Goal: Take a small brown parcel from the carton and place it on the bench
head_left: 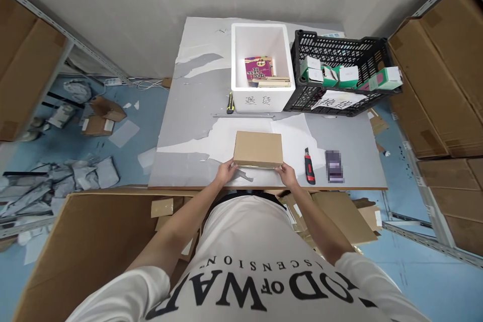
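Grey desk (181, 126), near edge: left hand (226, 172) and right hand (287, 175) curled onto near corners of flat cardboard box (258, 149), steadying it; red cutter (309, 166) just beside.

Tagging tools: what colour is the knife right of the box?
Red with black, seen in the head view: knife beside the box.

White short-sleeved T-shirt (260, 241) with large black serif lettering across the chest, seen upside down, a smaller line of spaced capitals printed nearer the waist. Dark waistband (247, 197) just showing at the hem. Bare forearms, bare hands, no watch or rings visible.
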Tool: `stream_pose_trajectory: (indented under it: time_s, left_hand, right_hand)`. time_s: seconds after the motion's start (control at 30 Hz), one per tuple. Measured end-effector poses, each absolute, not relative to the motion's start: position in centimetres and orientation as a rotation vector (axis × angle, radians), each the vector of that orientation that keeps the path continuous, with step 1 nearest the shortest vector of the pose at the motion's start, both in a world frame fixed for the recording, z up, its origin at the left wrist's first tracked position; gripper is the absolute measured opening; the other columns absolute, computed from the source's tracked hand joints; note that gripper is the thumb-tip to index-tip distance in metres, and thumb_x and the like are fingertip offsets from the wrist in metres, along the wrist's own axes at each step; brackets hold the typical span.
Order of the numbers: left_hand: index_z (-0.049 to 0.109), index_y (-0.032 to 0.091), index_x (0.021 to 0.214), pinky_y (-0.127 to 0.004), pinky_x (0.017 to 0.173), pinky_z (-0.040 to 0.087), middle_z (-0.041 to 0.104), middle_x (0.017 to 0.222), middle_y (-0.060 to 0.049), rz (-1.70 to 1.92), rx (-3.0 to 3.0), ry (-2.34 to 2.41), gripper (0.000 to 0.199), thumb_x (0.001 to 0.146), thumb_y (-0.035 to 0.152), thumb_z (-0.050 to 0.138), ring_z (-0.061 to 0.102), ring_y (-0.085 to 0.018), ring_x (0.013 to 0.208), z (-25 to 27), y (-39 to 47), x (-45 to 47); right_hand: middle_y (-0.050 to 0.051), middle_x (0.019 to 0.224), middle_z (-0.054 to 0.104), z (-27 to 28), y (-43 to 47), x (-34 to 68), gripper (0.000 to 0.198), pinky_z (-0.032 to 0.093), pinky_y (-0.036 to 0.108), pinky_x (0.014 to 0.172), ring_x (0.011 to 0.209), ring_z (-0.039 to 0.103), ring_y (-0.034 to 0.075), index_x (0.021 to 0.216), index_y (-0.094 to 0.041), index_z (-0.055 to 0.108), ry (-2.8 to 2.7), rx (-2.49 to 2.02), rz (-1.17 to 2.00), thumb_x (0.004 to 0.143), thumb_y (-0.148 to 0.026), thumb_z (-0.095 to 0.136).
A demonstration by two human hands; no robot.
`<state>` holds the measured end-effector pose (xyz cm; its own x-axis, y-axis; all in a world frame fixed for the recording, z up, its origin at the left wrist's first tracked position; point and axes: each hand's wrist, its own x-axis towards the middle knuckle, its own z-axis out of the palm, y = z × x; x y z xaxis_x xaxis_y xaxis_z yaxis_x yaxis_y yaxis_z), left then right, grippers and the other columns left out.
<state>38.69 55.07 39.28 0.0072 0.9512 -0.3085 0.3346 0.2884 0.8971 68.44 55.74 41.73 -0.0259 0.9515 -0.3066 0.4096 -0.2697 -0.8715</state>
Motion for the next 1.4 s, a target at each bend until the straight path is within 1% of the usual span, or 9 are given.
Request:
stream_pose_trajectory:
  time_s: [0.17,0.33,0.4,0.6,0.8,1.0,1.1,1.23,1.4]
  left_hand:
    - [0.063,0.015,0.122,-0.030,0.089,0.048,0.070,0.113,-0.006,0.829,1.317,1.606,0.051,0.084,0.047,0.052,0.065,-0.022,0.100,43.3,54.3,38.9]
    - [0.075,0.013,0.098,-0.023,0.069,0.045,0.072,0.078,-0.002,0.761,1.393,1.790,0.051,0.085,0.055,0.049,0.064,-0.019,0.077,46.8,55.7,39.4]
    - [0.076,0.013,0.092,-0.023,0.066,0.043,0.072,0.073,-0.002,0.730,1.380,1.841,0.051,0.083,0.056,0.051,0.064,-0.018,0.075,47.4,56.7,39.6]
    - [0.076,0.016,0.094,-0.025,0.067,0.043,0.074,0.082,-0.005,0.666,1.314,1.905,0.049,0.082,0.057,0.052,0.065,-0.020,0.078,46.9,58.3,39.8]
    - [0.076,0.016,0.094,-0.025,0.071,0.045,0.075,0.090,-0.004,0.709,1.254,1.857,0.051,0.080,0.060,0.053,0.066,-0.021,0.087,46.1,58.8,39.5]
    - [0.075,0.014,0.087,-0.027,0.072,0.048,0.073,0.080,-0.005,0.768,1.159,1.847,0.056,0.084,0.061,0.045,0.066,-0.021,0.083,45.0,58.4,39.2]
    - [0.073,0.015,0.094,-0.029,0.076,0.051,0.074,0.092,-0.007,0.847,1.088,1.766,0.056,0.084,0.061,0.044,0.067,-0.023,0.090,44.1,57.8,38.8]
    - [0.067,0.014,0.112,-0.036,0.086,0.052,0.068,0.117,-0.013,0.906,0.973,1.634,0.056,0.084,0.057,0.047,0.065,-0.025,0.106,42.7,57.0,38.1]
    - [0.058,0.009,0.126,-0.042,0.104,0.042,0.059,0.130,-0.017,0.934,0.949,1.439,0.069,0.072,0.053,0.061,0.056,-0.027,0.121,40.4,56.1,37.9]
  right_hand:
    - [0.007,0.108,0.071,44.8,56.3,69.2,0.054,0.048,0.035,0.093,0.104,0.063,0.026,0.112,-0.016,0.066,-1.446,-1.542,1.313,0.081,-0.058,0.052]
    - [0.006,0.100,0.074,47.0,58.3,69.8,0.054,0.049,0.034,0.087,0.098,0.066,0.028,0.099,-0.014,0.073,-1.512,-1.725,1.221,0.082,-0.061,0.051]
    - [0.006,0.101,0.074,47.1,59.2,69.9,0.052,0.049,0.033,0.087,0.101,0.066,0.028,0.098,-0.016,0.074,-1.514,-1.771,1.202,0.082,-0.060,0.052]
    - [0.005,0.101,0.075,45.8,60.2,69.4,0.046,0.049,0.035,0.087,0.102,0.066,0.029,0.097,-0.020,0.076,-1.456,-1.857,1.234,0.080,-0.058,0.055]
    - [0.007,0.097,0.075,44.3,60.3,69.1,0.057,0.052,0.036,0.085,0.096,0.067,0.027,0.102,-0.017,0.075,-1.281,-1.883,1.224,0.073,-0.063,0.060]
    - [0.009,0.108,0.072,43.0,59.1,69.0,0.064,0.053,0.036,0.085,0.101,0.065,0.025,0.107,-0.017,0.070,-1.116,-1.804,1.332,0.079,-0.069,0.047]
    - [0.012,0.120,0.067,42.3,58.1,69.4,0.064,0.052,0.039,0.090,0.105,0.065,0.024,0.121,-0.018,0.063,-0.945,-1.709,1.389,0.084,-0.066,0.041]
    - [0.013,0.134,0.057,41.1,56.6,70.1,0.059,0.047,0.042,0.100,0.117,0.060,0.025,0.129,-0.019,0.055,-0.892,-1.664,1.346,0.084,-0.055,0.048]
    - [0.011,0.144,0.047,40.0,55.1,70.1,0.068,0.038,0.042,0.109,0.127,0.051,0.024,0.140,-0.020,0.044,-1.106,-1.634,1.388,0.075,-0.036,0.055]
